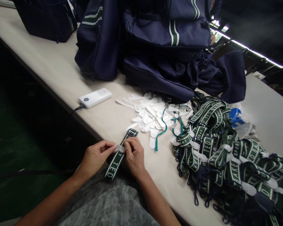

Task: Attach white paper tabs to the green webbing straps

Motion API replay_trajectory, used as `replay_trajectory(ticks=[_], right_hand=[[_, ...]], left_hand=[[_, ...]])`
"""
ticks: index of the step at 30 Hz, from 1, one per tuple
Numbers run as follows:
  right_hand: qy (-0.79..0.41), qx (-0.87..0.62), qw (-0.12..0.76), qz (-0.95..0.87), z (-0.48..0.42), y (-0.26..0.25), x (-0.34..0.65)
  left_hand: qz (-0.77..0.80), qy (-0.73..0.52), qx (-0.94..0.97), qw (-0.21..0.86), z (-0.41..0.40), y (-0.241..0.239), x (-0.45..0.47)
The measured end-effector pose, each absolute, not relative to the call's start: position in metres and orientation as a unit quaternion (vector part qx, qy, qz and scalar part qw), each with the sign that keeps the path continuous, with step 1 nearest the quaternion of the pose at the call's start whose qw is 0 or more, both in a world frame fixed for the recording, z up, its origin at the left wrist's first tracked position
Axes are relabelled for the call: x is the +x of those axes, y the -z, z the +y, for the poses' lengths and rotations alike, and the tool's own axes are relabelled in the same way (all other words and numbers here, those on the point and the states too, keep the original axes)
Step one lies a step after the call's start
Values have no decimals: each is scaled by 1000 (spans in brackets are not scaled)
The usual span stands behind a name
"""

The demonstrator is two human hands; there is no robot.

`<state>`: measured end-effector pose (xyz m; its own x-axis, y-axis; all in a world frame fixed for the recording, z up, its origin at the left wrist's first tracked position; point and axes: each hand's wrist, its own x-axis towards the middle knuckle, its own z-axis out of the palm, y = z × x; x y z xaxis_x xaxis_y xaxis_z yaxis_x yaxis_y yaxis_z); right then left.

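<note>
A green strap with white lettering [115, 161] lies across the table's near edge and hangs toward my lap. Both hands work at its middle. My left hand [95, 157] pinches a small white tag [119, 148] against the strap. My right hand [134, 155] pinches the strap and the same tag from the other side. A heap of loose white tags [151, 114] lies just beyond my hands, with a teal cord [160, 131] across it.
A big pile of green lettered straps [226, 157] with white tags fills the right. Navy bags with green and white stripes [155, 40] stand at the back. A white power bank [95, 97] with a cable lies left, near the table [49, 62] edge. A blue object [234, 115] sits behind the straps.
</note>
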<state>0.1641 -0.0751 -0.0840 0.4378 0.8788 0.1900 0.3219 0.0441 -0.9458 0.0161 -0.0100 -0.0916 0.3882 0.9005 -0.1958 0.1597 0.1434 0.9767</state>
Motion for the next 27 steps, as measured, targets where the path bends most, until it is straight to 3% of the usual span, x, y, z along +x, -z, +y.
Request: replay_trajectory(ticks=[6,14,19,23,27], right_hand=[[-242,-744,430,-450,-85,80,152],[-259,-779,391,-416,-81,72,147],[-290,-734,450,-417,-78,76,150],[-318,-710,510,-368,-79,86,154],[-278,-738,506,-351,-84,89,159]], left_hand=[[441,-324,661,513,-16,93,16],[476,-331,629,518,-21,93,20],[495,-363,632,473,-26,89,27],[515,-373,576,513,-22,86,31],[537,-394,494,559,-15,89,33]])
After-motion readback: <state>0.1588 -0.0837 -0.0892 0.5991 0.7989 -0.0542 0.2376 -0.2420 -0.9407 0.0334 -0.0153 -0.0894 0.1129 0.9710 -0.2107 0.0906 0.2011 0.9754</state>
